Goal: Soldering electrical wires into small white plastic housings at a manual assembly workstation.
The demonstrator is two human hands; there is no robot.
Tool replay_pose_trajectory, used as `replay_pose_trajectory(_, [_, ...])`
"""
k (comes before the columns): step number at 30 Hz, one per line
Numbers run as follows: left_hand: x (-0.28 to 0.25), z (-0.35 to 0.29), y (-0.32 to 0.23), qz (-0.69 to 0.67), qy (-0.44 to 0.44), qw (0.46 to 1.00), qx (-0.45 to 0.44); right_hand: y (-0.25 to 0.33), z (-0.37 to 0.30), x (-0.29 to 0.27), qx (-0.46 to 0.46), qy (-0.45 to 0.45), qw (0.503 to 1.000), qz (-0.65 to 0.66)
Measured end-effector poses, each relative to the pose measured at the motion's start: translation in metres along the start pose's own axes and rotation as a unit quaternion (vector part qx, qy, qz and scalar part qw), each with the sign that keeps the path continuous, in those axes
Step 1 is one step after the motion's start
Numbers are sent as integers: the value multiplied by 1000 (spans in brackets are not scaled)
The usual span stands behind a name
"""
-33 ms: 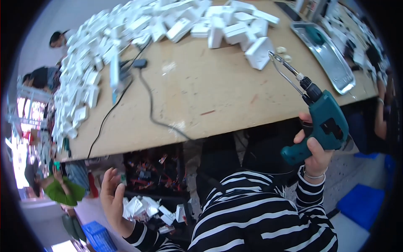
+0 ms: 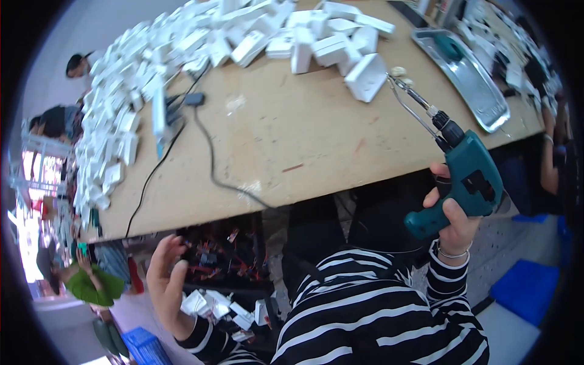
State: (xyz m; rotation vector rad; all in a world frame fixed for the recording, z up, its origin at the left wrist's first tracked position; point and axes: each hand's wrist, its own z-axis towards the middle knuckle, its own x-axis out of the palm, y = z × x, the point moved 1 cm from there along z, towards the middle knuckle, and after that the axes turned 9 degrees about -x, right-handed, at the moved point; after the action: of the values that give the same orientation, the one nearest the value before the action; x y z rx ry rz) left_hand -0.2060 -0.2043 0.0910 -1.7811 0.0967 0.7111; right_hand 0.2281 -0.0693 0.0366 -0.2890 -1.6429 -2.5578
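My right hand (image 2: 457,222) is wrapped round the handle of a green soldering gun (image 2: 473,165). Its metal tip and thin feed tube point up and left over the table (image 2: 316,134), close to a white plastic box (image 2: 365,77) at the edge of the heap. Two small pale round bits (image 2: 402,78) lie beside the tip. My left hand (image 2: 165,277) is open off the table's near edge, holding nothing, its fingers loosely bent and the thumb apart. Below that edge, near this hand, is a dark bin (image 2: 266,243) with a tangle of small wired parts.
White boxes (image 2: 213,39) are heaped along the far and left sides. A metal tray (image 2: 465,82) holding a green object lies at the right. Black cables (image 2: 213,164) cross the table. More white casings (image 2: 222,307) sit below. Other people are at left and right.
The whole view has shifted slightly, with the table's things a little further left. My left hand is slightly higher in the picture; the right hand still grips the soldering gun.
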Motion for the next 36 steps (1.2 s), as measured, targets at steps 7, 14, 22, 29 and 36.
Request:
replay_pose_trajectory(7, [229, 152, -148, 144, 115, 920, 345, 4, -11, -49, -18, -99, 994, -35])
replay_pose_trajectory(14, [324, 202, -181, 342, 53, 845, 408, -3, -11, -64, -10, -129, 990, -51])
replay_pose_trajectory(22, [259, 187, -146, 214, 127, 942, 224, -16, -8, -69, 23, -124, 991, -33])
replay_pose_trajectory(29, [226, 178, -101, 98, 94, 983, 126, -15, -7, -65, 30, -99, 994, -26])
replay_pose_trajectory(36, [235, 170, -164, 403, 26, 658, 636, -12, -4, -55, 25, -84, 996, -34])
